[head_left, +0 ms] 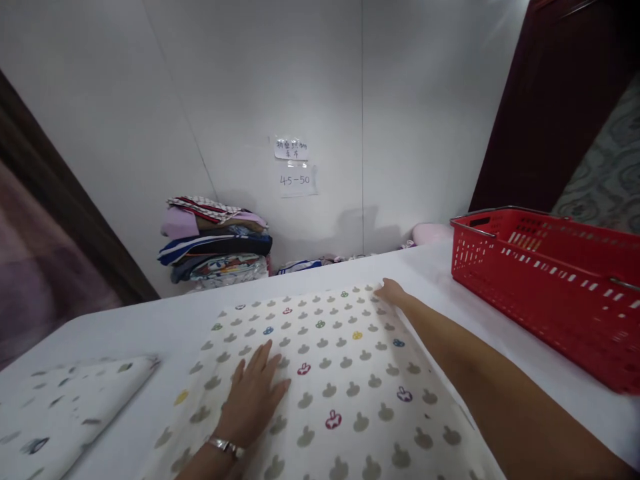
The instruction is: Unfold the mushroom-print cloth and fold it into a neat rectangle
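Left hand [254, 393] lies flat, fingers spread, on patterned cloth [345, 387]; right hand [391, 292] grasps its far corner

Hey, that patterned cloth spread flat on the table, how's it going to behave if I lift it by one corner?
The patterned cloth probably droops and folds: it lies thin and flat against the table. It looks light, since the left hand flattens it with an open palm. It may slide on the smooth top, so the right hand at the far corner could drag it.

matt printed cloth [340, 373], seemingly plastic basket [550, 280]
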Action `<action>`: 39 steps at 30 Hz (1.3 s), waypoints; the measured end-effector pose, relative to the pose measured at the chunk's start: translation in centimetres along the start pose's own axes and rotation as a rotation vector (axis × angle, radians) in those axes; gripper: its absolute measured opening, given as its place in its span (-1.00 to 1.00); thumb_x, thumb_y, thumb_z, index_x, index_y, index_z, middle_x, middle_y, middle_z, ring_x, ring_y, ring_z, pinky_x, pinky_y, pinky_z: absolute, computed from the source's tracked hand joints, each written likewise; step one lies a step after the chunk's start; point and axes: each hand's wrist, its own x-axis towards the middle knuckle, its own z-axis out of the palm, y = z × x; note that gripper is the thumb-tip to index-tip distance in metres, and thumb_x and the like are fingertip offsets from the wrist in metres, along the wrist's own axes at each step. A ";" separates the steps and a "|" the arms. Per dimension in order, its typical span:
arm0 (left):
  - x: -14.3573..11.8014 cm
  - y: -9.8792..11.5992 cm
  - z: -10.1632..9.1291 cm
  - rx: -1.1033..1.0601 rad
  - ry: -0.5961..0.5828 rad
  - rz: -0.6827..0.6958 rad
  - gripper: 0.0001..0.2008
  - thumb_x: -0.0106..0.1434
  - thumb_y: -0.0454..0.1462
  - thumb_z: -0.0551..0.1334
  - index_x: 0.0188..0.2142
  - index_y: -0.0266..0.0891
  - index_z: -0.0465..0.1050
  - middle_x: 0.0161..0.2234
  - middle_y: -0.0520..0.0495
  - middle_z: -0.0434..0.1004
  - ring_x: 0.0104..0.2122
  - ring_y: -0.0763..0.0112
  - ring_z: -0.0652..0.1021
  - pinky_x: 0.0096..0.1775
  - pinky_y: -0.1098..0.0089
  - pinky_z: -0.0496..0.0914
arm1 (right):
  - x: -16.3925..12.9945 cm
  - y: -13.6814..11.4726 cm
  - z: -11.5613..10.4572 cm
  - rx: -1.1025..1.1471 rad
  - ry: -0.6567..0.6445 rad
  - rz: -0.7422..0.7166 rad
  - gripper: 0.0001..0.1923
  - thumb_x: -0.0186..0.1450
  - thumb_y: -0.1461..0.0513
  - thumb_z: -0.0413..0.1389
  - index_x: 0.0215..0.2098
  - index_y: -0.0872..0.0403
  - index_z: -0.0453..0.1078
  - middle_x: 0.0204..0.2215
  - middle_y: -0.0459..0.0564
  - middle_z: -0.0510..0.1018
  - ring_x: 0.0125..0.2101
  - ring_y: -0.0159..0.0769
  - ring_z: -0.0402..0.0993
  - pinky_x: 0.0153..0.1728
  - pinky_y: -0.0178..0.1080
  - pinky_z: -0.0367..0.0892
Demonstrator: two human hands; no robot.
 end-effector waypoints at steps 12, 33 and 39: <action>3.3 3.8 -0.2 -0.530 0.070 -0.017 -0.59 0.17 -0.12 0.10 -0.01 -0.17 0.37 0.17 -0.10 0.19 0.14 0.15 0.24 0.13 0.14 0.15 | -1.7 0.6 1.2 0.301 0.062 -0.178 -0.54 0.05 0.29 0.11 -0.05 0.12 0.33 -0.27 0.01 0.50 -0.33 -0.28 0.44 -0.31 -0.28 0.34; 11.0 16.5 1.2 -2.079 -0.388 -0.481 -0.88 0.10 -0.39 0.18 -0.34 -0.28 0.44 -0.39 -0.09 0.53 -0.36 0.41 0.53 -0.15 0.40 0.40 | -9.1 -0.8 1.0 0.382 -0.151 -0.626 -0.69 0.10 0.21 0.15 -0.16 0.04 0.38 -0.26 -0.04 0.44 -0.31 -0.31 0.35 -0.23 -0.22 0.29; 11.3 16.8 1.2 -2.060 -0.335 -0.480 -0.89 0.09 -0.36 0.23 -0.32 -0.28 0.42 -0.39 -0.09 0.51 -0.39 0.44 0.52 -0.22 0.43 0.41 | -8.6 -0.7 1.2 0.532 -0.270 -0.543 -0.66 0.09 0.16 0.13 -0.16 0.09 0.40 -0.33 -0.07 0.51 -0.37 -0.33 0.39 -0.32 -0.27 0.31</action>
